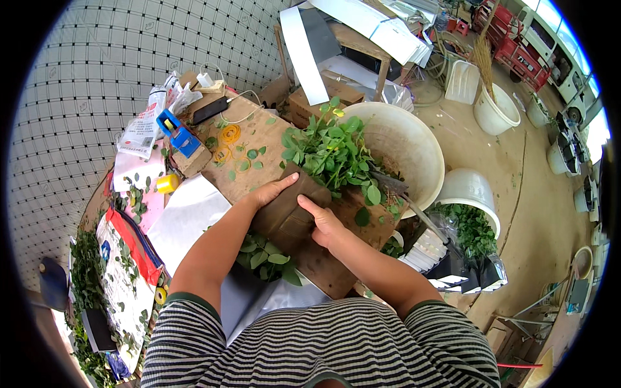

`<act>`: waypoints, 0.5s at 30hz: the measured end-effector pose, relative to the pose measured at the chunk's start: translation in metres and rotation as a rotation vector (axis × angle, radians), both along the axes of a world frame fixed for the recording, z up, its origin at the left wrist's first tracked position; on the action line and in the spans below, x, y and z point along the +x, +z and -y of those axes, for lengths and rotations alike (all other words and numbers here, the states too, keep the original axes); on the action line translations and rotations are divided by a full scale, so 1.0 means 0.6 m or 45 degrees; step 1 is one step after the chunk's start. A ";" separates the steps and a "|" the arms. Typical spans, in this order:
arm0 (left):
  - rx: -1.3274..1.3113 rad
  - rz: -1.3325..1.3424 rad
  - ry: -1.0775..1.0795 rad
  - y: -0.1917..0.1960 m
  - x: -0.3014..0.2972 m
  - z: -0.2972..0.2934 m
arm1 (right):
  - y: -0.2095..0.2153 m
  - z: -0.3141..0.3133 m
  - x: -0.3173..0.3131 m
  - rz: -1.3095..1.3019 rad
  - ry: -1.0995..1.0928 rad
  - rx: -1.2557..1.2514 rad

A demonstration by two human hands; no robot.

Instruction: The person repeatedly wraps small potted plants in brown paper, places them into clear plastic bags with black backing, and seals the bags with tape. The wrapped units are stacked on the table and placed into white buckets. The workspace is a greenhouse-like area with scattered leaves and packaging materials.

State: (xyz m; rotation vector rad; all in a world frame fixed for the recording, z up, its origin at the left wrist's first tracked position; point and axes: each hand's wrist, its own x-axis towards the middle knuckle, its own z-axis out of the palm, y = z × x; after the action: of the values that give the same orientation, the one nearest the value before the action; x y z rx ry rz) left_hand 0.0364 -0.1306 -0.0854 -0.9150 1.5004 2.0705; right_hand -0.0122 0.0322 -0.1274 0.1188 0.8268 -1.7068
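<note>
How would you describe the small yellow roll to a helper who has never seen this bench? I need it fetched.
Start at the brown wooden board in front of the person. At its left edge lies a wooden block carrying a blue tool; just below that block, on the pale sheets, is the small yellow roll. It is solid and bright yellow, unlike the thin yellow rubber bands lying loose on the board.

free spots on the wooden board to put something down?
Bare strip of wooden board between the yellow rubber bands and the leafy bunch; another at its near corner, below the right hand. Crowded: the middle, where both hands grip the brown wrap; left hand.
</note>
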 end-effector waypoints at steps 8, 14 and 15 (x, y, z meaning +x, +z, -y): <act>0.049 -0.282 0.136 0.084 0.062 0.045 | 0.073 -0.005 0.050 -0.028 0.111 -0.517; 0.022 -0.528 -0.339 0.145 0.103 -0.025 | 0.078 -0.077 0.079 -0.060 0.388 -0.837; 0.031 -0.556 -0.425 0.147 0.104 -0.040 | 0.071 -0.089 0.078 -0.100 0.424 -0.858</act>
State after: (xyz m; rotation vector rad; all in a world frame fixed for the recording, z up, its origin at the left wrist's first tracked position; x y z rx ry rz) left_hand 0.0986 -0.1064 0.0027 -0.1794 1.6941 2.1089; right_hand 0.0346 0.0855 -0.0845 -0.5190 0.2693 -1.5892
